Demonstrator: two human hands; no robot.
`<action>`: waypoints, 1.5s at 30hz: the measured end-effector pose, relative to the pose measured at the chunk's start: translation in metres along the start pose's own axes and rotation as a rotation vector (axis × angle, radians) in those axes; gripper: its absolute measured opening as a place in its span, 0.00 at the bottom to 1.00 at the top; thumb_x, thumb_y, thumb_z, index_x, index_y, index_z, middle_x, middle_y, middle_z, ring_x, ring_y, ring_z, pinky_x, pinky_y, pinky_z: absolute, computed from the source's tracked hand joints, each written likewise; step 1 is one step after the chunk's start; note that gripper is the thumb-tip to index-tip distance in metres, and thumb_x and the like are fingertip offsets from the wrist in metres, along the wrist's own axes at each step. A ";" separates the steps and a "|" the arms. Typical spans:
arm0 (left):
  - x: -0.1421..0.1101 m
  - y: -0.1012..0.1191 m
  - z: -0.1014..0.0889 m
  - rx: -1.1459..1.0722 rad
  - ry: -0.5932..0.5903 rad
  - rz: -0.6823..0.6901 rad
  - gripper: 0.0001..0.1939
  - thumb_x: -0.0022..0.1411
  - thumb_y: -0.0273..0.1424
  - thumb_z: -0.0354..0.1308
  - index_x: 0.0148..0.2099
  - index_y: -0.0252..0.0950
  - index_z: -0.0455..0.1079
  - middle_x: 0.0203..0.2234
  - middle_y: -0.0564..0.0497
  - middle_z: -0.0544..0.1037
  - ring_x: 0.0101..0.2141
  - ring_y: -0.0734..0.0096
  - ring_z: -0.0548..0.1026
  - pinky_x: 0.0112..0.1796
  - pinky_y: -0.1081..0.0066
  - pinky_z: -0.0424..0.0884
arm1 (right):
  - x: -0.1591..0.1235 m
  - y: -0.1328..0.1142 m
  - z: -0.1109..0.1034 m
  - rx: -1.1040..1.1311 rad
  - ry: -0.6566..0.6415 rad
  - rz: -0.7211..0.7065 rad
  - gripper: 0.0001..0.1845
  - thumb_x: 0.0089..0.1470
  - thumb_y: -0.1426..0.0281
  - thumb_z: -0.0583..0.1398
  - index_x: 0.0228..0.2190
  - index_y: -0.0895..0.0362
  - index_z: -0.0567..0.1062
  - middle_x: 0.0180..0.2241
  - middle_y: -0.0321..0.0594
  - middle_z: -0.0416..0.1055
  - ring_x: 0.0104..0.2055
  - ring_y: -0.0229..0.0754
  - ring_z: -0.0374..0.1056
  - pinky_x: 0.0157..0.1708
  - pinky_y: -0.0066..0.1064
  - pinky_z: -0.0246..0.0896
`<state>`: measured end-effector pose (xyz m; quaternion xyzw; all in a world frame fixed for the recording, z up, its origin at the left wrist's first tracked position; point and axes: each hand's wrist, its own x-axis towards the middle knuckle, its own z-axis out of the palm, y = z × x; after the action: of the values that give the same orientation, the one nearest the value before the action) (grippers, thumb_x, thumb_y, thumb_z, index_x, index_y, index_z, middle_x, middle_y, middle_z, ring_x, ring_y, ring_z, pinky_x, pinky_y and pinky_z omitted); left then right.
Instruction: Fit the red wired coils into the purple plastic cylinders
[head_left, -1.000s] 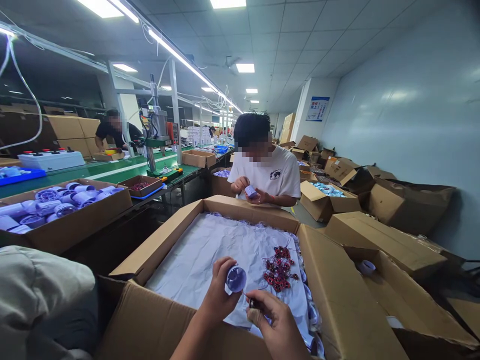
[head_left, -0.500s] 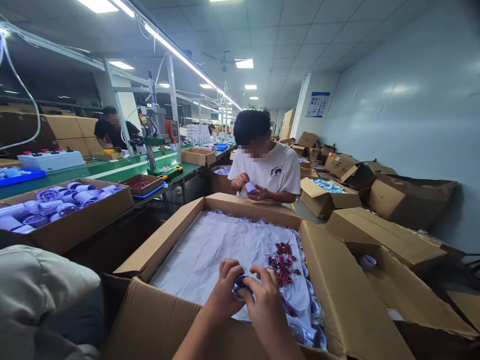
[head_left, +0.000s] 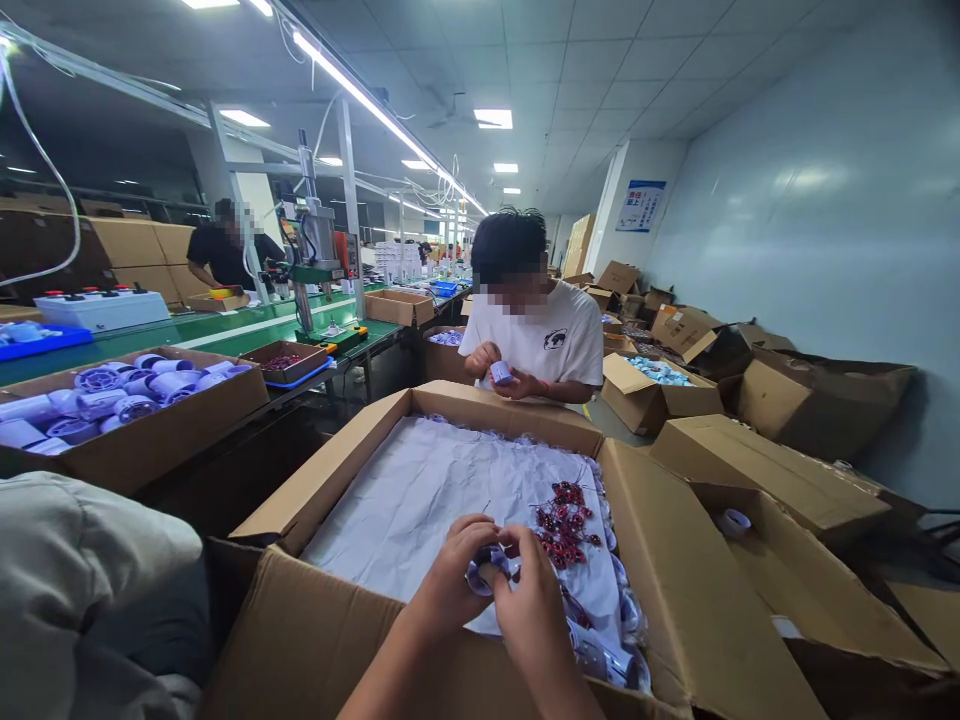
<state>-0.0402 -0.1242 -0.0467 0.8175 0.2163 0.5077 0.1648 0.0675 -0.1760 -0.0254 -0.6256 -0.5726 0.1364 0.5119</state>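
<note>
Both my hands hold one short, pale lavender plastic cylinder (head_left: 475,580) above the near part of the open carton. My left hand (head_left: 456,568) wraps its fingers around the left and far side. My right hand (head_left: 527,590) grips the other side, its thumb pressed at the cylinder's open end. What lies inside the cylinder is hidden by the thumb. White paper (head_left: 397,490) spreads beneath my hands. To their right, a pile of small red parts with thin wires (head_left: 564,525) rests on that paper. More lavender cylinders (head_left: 604,655) show along the carton's right edge.
The carton's flaps (head_left: 697,590) stand around the paper. Across it, a co-worker in a white shirt (head_left: 562,330) holds a similar cylinder (head_left: 501,373). On the left are a box of cylinders (head_left: 150,455) and a press machine (head_left: 315,240) on a green bench. Cardboard boxes (head_left: 780,470) crowd the right.
My right thumb has moved onto the cylinder's open end, which now faces me more. Both hands stay at nearly the same spot. The view has shifted slightly.
</note>
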 end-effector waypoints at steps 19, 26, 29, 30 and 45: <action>0.003 -0.004 -0.010 0.162 -0.077 0.036 0.15 0.48 0.23 0.54 0.40 0.39 0.65 0.32 0.48 0.78 0.38 0.61 0.74 0.37 0.64 0.73 | 0.025 -0.011 -0.002 0.165 -0.241 0.163 0.15 0.35 0.82 0.53 0.26 0.55 0.69 0.27 0.34 0.73 0.32 0.41 0.70 0.32 0.28 0.59; 0.003 -0.014 -0.010 0.233 -0.058 0.107 0.18 0.46 0.21 0.51 0.42 0.40 0.66 0.32 0.48 0.78 0.37 0.61 0.75 0.36 0.65 0.75 | 0.020 -0.009 0.011 0.120 -0.132 0.136 0.16 0.35 0.84 0.52 0.26 0.54 0.68 0.28 0.34 0.72 0.32 0.40 0.69 0.31 0.27 0.57; 0.004 -0.015 -0.013 0.262 -0.027 0.156 0.20 0.45 0.21 0.50 0.42 0.40 0.65 0.32 0.49 0.78 0.37 0.62 0.76 0.35 0.67 0.75 | 0.019 -0.010 0.014 0.129 -0.121 0.146 0.18 0.34 0.85 0.52 0.27 0.54 0.68 0.29 0.35 0.73 0.34 0.41 0.69 0.33 0.28 0.58; 0.005 -0.014 -0.013 0.266 -0.021 0.174 0.19 0.46 0.22 0.52 0.42 0.41 0.65 0.32 0.49 0.78 0.36 0.62 0.76 0.34 0.67 0.76 | 0.020 -0.009 0.013 0.157 -0.142 0.152 0.18 0.34 0.85 0.52 0.27 0.54 0.69 0.29 0.35 0.73 0.34 0.42 0.70 0.33 0.28 0.59; 0.041 0.011 0.065 -0.043 -0.203 0.200 0.28 0.48 0.27 0.61 0.53 0.43 0.63 0.44 0.41 0.74 0.46 0.52 0.73 0.42 0.57 0.75 | 0.017 0.048 -0.089 0.619 -0.100 0.241 0.22 0.35 0.77 0.60 0.38 0.54 0.72 0.29 0.35 0.76 0.30 0.40 0.71 0.30 0.28 0.63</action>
<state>0.0364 -0.1151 -0.0384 0.8785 0.1051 0.4407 0.1517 0.1677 -0.1956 -0.0177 -0.4961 -0.4503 0.3939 0.6293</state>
